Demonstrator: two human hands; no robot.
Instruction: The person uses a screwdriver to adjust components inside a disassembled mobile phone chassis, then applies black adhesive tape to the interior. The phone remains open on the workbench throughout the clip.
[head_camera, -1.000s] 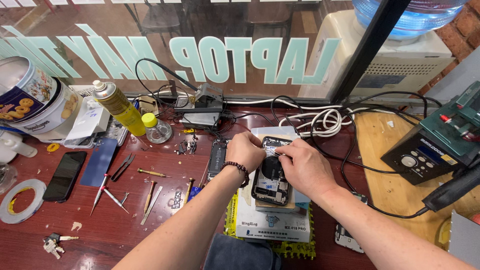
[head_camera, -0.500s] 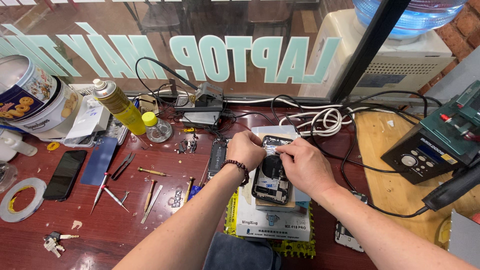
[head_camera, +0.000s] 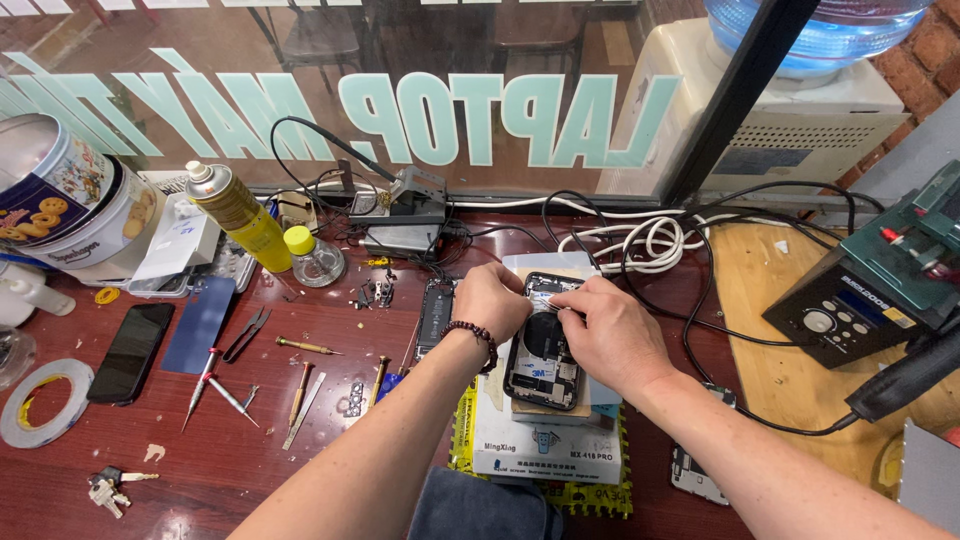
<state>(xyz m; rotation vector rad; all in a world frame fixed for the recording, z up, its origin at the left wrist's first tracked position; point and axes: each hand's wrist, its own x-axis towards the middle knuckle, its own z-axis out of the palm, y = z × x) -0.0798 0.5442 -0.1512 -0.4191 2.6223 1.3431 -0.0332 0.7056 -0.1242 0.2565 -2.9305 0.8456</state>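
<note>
Left hand (head_camera: 492, 298): wrist bent, fingers curled down, pressing on the left edge of the opened phone (head_camera: 545, 350); a bead bracelet (head_camera: 472, 332) sits on the wrist.
Right hand (head_camera: 610, 330): comes from the right, fingertips pressed together, pinching a small part at the top of the phone.
Opened phone: lies face down on a white box (head_camera: 545, 455), on the red table (head_camera: 180, 480).
Near: screwdrivers (head_camera: 300, 390) at the left.

A dark red workbench (head_camera: 200, 450) holds a yellow spray can (head_camera: 238, 215), cookie tin (head_camera: 60, 200), black phone (head_camera: 130, 352), tape roll (head_camera: 42, 402), screwdrivers (head_camera: 300, 385) and coiled white cable (head_camera: 645, 242)
</note>
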